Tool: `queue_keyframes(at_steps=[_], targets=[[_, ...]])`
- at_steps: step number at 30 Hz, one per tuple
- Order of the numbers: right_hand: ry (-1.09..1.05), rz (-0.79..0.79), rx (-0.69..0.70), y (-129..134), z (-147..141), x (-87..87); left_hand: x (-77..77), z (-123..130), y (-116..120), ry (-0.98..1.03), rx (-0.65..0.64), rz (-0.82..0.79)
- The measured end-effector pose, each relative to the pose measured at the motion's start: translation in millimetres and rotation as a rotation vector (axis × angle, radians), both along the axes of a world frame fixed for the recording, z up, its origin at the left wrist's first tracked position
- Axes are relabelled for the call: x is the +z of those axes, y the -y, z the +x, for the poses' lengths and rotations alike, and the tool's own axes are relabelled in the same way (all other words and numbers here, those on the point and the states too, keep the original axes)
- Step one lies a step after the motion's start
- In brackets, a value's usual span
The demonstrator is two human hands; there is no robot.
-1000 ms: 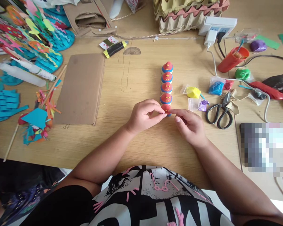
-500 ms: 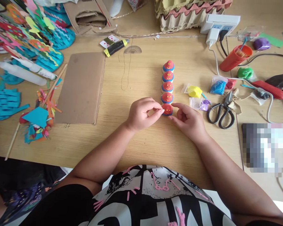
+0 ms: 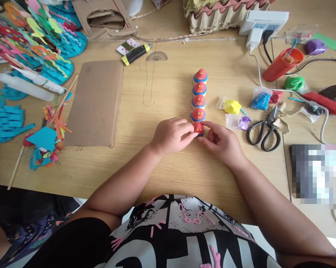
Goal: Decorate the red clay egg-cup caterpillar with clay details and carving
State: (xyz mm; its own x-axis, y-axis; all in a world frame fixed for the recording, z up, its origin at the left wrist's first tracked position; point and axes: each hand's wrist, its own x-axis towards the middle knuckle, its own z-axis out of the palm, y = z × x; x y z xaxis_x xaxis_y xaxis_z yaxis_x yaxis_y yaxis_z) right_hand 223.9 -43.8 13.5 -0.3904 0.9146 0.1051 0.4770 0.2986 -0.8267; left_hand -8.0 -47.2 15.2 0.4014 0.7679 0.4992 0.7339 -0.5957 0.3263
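Observation:
Several red caps with yellow smiling faces and blue rims stand in a column on the wooden table. At its near end, the nearest smiling piece [image 3: 199,130] sits between my hands. My left hand [image 3: 173,137] reaches over its left side, thumb and index finger pinched together at its face; anything between those fingertips is too small to make out. My right hand [image 3: 222,143] touches its right edge with index finger and thumb apart, the other fingers curled. Just beyond it is another smiling piece [image 3: 198,114].
A cardboard sheet [image 3: 95,104] lies left. To the right are scissors [image 3: 265,130], a yellow clay packet [image 3: 232,106], a blue clay packet [image 3: 260,100], a red cup [image 3: 282,65] and a power strip [image 3: 264,23] with cables. Egg trays [image 3: 215,18] stand at the back.
My left hand has moved slightly right, its fingertips now further over the nearest piece. My right index fingertip has come in closer to that piece. The view has shifted slightly.

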Motion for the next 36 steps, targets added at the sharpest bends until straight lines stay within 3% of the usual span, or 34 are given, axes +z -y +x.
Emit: queue_keyframes(at_steps=[12,36], targets=[[-0.004,-0.006,-0.002,0.4,-0.5,1.4,-1.1,5.2,-2.8,0.102,-0.018,-0.066],[0.002,0.015,0.006,-0.1,-0.7,1.7,1.7,8.3,-3.9,0.321,0.035,-0.406]])
